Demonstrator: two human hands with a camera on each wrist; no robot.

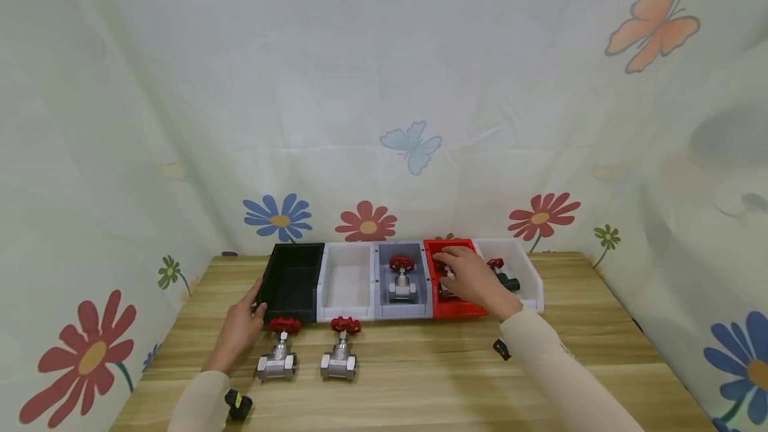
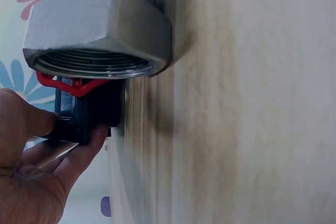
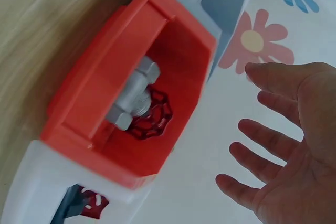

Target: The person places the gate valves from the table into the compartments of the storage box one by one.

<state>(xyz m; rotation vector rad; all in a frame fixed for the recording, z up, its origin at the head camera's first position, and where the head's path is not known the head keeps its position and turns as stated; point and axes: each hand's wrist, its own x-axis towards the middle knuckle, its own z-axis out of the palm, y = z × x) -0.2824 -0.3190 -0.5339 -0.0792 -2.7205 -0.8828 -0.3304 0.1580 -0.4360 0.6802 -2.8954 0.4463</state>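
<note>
My left hand (image 1: 241, 322) holds the left side of the black bin (image 1: 294, 279); in the left wrist view its thumb and fingers (image 2: 79, 161) lie on either side of the bin's corner. Over the red bin (image 1: 459, 309) is my right hand (image 1: 471, 277), fingers spread and holding nothing in the right wrist view. Inside that red bin lies a gate valve (image 3: 136, 95) with a dark red handwheel, partly covered by the hand in the head view. Two steel gate valves with red handwheels, a left one (image 1: 278, 355) and a right one (image 1: 339, 355), rest on the table before the bins.
Between the black and red bins stand a white bin (image 1: 348, 279) and a grey bin (image 1: 384, 312) with another valve (image 1: 402, 283). The rightmost white bin (image 1: 531, 282) holds a dark valve (image 1: 509, 281) with a red handwheel. A patterned curtain (image 1: 360, 85) hangs behind the wooden table (image 1: 408, 379).
</note>
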